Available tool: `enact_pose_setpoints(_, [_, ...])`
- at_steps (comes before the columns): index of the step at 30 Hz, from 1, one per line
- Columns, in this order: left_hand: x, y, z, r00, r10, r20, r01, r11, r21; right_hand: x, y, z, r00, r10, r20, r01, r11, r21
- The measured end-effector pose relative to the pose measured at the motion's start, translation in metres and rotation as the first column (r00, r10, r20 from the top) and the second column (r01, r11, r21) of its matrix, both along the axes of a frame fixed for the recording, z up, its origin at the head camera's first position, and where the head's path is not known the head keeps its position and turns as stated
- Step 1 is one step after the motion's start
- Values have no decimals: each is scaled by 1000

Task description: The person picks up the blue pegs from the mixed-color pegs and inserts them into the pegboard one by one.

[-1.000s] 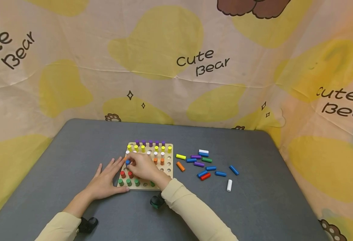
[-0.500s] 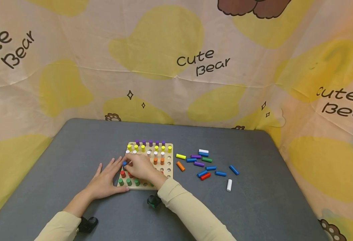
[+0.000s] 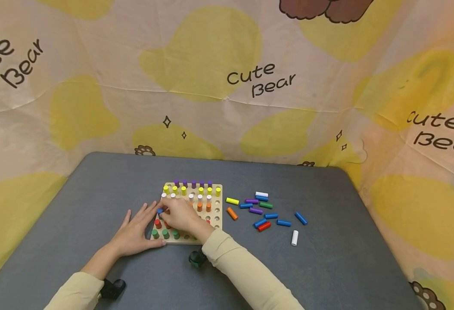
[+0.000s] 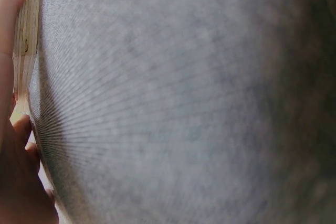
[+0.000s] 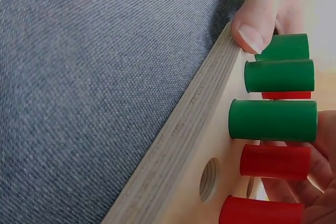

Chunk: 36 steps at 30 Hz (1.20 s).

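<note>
The blue peg (image 3: 159, 211) is at the left side of the board (image 3: 213, 213), just beyond the leftmost red peg (image 3: 157, 224). Compared with a second ago it has shifted left and looks slightly lower, so it is probably meeting a hole there; whether it is seated cannot be told, because fingers cover its lower part. Only its rounded blue top shows, seemingly upright. The right hand (image 3: 180, 213) pinches it. The left hand (image 3: 135, 234) grips nothing, its fingers spread along the board's left side, thumb against the near edge. Green pegs (image 3: 166, 234) stand nearest, yellow pegs (image 3: 201, 190) and purple pegs (image 3: 194, 184) farthest. Loose pegs (image 3: 271, 216) lie right of the board on the table (image 3: 328, 258).
</note>
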<state>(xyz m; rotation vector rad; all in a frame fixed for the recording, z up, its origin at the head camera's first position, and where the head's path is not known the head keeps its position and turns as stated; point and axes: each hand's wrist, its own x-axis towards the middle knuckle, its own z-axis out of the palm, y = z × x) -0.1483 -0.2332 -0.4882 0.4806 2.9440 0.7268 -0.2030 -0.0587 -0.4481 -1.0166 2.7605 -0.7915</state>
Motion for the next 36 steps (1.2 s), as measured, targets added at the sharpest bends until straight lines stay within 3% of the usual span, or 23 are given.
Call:
enact_pose_setpoints(8, [0,0,-1,1000,1,4,-1,1000,4,1,2,1,998,31,-60,-29,999,34])
enact_pose_setpoints(22, [2,0,-2,1000,10,-1,-10,1000,8,5,17,21,998,55,-34,-54,998,12])
enact_pose_setpoints(29, [2,1,0,1000,8,-2,-8,1000,5,6,34,30,985,101,-139,-100,995,14])
enact_pose_setpoints(36, [1,0,-2,1000,7,0,-7,1000,-2,6,51,32,984,104,-146,-107,994,-14])
